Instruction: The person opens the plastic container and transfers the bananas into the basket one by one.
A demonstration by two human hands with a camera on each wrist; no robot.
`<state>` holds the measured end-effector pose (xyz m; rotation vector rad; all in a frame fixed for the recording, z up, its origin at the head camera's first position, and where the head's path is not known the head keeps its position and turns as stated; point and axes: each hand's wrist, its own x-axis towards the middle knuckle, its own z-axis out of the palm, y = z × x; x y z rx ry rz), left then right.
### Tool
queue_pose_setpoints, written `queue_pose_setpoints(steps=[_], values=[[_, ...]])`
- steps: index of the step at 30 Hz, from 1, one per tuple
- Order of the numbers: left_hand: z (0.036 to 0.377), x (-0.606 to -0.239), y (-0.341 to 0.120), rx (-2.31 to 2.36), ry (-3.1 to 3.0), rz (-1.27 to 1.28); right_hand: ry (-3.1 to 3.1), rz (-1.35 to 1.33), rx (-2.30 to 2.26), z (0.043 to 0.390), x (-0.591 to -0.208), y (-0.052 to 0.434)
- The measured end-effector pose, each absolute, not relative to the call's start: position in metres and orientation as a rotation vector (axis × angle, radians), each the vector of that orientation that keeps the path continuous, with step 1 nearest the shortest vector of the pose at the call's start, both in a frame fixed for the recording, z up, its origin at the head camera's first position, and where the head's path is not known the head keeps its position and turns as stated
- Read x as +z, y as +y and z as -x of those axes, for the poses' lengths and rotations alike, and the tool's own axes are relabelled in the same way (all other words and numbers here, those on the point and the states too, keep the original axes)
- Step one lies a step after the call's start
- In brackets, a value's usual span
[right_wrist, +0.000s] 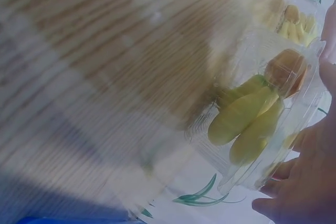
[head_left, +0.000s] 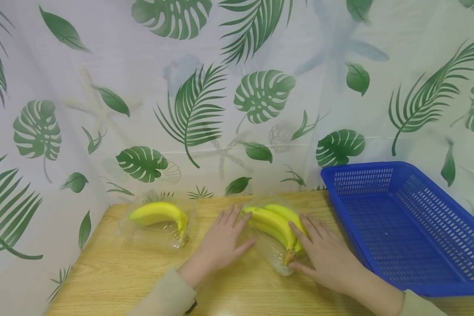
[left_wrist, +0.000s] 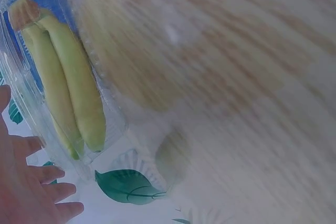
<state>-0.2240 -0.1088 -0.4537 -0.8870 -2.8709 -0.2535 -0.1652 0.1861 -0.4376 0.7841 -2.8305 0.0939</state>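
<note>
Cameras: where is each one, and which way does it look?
Head: from above, looks forward and down at the table; both hands and sleeves show.
Left wrist: looks past the left hand at the banana box.
Right wrist: looks past the right hand at that box.
All three share the box; the blue basket shows in the head view.

You have yellow bananas (head_left: pixel 276 221) with a brown stem end in a clear plastic box (head_left: pixel 272 254), and another yellow bunch (head_left: pixel 159 213) in a second clear box (head_left: pixel 142 232). Your table (head_left: pixel 114 272) is pale wood with a fine grain. The basket (head_left: pixel 403 228) is bright blue mesh. The curtain (head_left: pixel 142 87) behind is white, printed with green palm and monstera leaves
</note>
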Motion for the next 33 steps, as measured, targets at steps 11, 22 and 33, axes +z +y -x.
queue_pose_setpoints(steps=[11,22,33], values=[[0.213,-0.45,-0.121,-0.18,-2.866,0.94,-2.867,-0.767,0.099,0.166,-0.433,0.177],[0.205,-0.454,-0.132,-0.127,-2.81,0.997,-2.877,-0.755,0.139,0.169,-0.435,0.172],[0.194,-0.455,-0.141,-0.108,-2.776,1.007,-2.904,-0.713,0.206,0.168,-0.43,0.169]])
